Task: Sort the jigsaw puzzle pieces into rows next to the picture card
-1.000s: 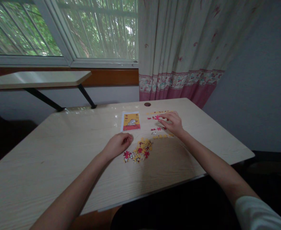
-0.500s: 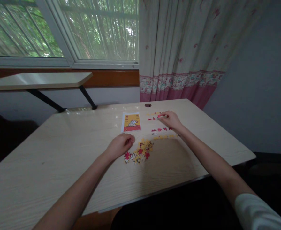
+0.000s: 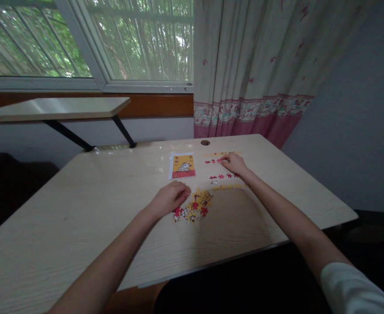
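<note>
My right hand [image 3: 235,164] is over the far rows of jigsaw pieces, fingertips pinched on a red puzzle piece [image 3: 220,160] at the end of a short red row. Beside the loose pile of jigsaw pieces [image 3: 197,205], my left hand [image 3: 170,198] rests with its fingers curled together; whatever is in them, if anything, is hidden. The pile mixes yellow, red and white pieces. A picture card [image 3: 183,166] with a white animal on yellow and red lies beyond my left hand. Nearer me than my right hand run a red row [image 3: 221,176] and a yellow row [image 3: 226,187].
The pale wooden desk [image 3: 97,205] has a round cable hole [image 3: 205,143] near its back edge. A raised shelf [image 3: 80,107] on black legs stands at the back left. Behind the desk hang a curtain [image 3: 244,87] and a barred window [image 3: 139,43].
My right hand has lowered slightly onto the far red row with its piece. My left hand stays curled beside the pile. The whole view has shifted a little.
</note>
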`<state>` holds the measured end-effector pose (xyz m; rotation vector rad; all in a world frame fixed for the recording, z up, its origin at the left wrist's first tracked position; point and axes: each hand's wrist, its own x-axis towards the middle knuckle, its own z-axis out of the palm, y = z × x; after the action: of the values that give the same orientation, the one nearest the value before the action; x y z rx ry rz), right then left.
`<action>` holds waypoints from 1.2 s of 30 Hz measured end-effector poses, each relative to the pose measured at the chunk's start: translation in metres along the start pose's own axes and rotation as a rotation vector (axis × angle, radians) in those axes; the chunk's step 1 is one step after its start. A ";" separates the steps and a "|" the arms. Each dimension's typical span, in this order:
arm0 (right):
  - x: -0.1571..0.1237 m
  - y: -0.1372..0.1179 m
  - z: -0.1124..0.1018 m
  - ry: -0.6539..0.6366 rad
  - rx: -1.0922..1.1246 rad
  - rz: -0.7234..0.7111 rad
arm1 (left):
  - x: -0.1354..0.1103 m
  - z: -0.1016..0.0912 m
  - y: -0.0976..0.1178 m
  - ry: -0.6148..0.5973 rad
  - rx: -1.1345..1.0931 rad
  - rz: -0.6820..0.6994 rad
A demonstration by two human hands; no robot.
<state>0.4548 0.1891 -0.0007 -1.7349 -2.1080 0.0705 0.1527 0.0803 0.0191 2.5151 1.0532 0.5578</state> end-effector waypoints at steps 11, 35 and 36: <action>-0.041 -0.044 -0.032 -0.269 0.145 -0.661 | -0.012 0.005 0.044 -0.172 0.087 0.241; -0.066 -0.076 -0.010 -0.265 0.199 -0.624 | -0.006 0.009 0.033 -0.109 0.166 0.265; -0.066 -0.075 -0.010 -0.263 0.211 -0.615 | -0.006 0.011 0.038 -0.129 0.142 0.297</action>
<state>0.3979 0.1077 0.0120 -0.9459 -2.6214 0.3436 0.1765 0.0486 0.0263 2.8125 0.6998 0.4042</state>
